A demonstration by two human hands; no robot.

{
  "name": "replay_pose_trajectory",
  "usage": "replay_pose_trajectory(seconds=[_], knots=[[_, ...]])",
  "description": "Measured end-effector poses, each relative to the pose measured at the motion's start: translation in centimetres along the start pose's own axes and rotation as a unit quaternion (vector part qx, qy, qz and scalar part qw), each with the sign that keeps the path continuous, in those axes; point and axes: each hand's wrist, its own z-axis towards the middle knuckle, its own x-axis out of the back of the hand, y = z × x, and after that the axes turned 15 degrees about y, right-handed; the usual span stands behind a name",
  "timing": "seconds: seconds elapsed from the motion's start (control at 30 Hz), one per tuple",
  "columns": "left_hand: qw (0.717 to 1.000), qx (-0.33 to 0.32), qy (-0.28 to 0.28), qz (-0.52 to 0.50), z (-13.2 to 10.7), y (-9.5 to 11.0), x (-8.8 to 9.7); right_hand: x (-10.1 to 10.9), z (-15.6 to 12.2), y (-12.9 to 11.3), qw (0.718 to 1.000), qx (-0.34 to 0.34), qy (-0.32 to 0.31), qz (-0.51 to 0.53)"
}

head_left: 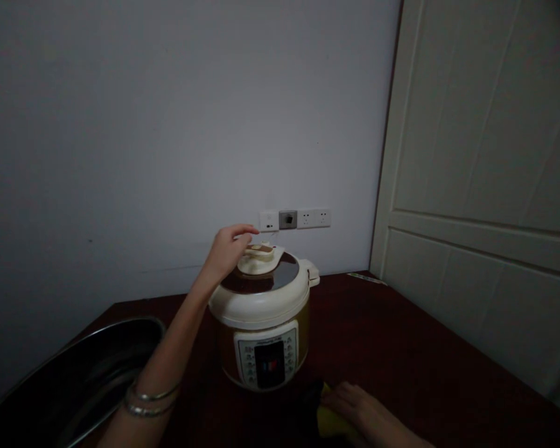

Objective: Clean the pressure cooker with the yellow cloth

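Observation:
A cream and gold electric pressure cooker (264, 308) stands on the dark red table, its control panel facing me. My left hand (231, 249) is over the left end of the lid handle (260, 254). Its index finger and thumb stretch out above the handle without wrapping round it; the other fingers are hidden. Low in front of the cooker, my right hand (354, 401) is closed on a yellow cloth (329, 423), which looks soft and is partly lost in shadow. A dark patch lies beside the cloth, too dim to make out.
A large metal basin (88, 367) stands at the left, partly behind my left forearm. Behind the cooker, a row of wall sockets (296, 219) is set in the pale wall. A white panelled door (476, 186) borders the right side of the dark red table (382, 336). A thin strip (366, 278) lies near the back edge.

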Motion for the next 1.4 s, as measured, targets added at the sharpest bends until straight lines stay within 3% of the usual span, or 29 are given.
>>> replay_pose_trajectory(seconds=[0.1,0.23,0.4,0.47,0.57,0.7,0.8,0.93,1.13,1.27,1.4], knots=[[0.986,-0.087,-0.092,0.112,1.9,0.0,-1.6,0.8,0.6,1.4,0.996,0.0,0.066,0.057],[0.94,-0.205,-0.185,0.199,4.0,-2.3,-2.5,5.2,2.9,3.3,0.96,-0.02,0.206,0.187],[0.927,-0.198,-0.261,0.18,4.8,-5.3,-2.9,11.6,8.2,5.6,0.865,-0.049,0.449,0.219],[0.929,-0.181,-0.285,0.153,4.4,-5.8,-3.2,13.1,11.1,6.4,0.836,-0.092,0.491,0.228],[0.922,-0.187,-0.306,0.148,3.5,-6.1,-3.9,13.9,15.7,7.0,0.816,-0.146,0.488,0.275],[0.911,-0.207,-0.312,0.17,3.0,-6.4,-4.3,13.1,20.5,6.5,0.838,-0.154,0.374,0.366],[0.909,-0.216,-0.306,0.185,2.9,-6.5,-4.3,11.9,21.9,5.9,0.846,-0.14,0.348,0.379],[0.907,-0.224,-0.299,0.193,2.8,-6.6,-4.4,10.4,21.0,5.1,0.847,-0.096,0.375,0.365],[0.904,-0.24,-0.288,0.204,2.7,-6.8,-4.7,9.2,16.8,4.0,0.852,-0.028,0.435,0.289],[0.905,-0.238,-0.283,0.21,2.7,-6.6,-4.5,10.4,15.0,4.6,0.87,-0.043,0.381,0.31],[0.907,-0.232,-0.289,0.2,2.9,-6.7,-4.3,12.7,16.6,6.1,0.838,-0.063,0.388,0.378]])
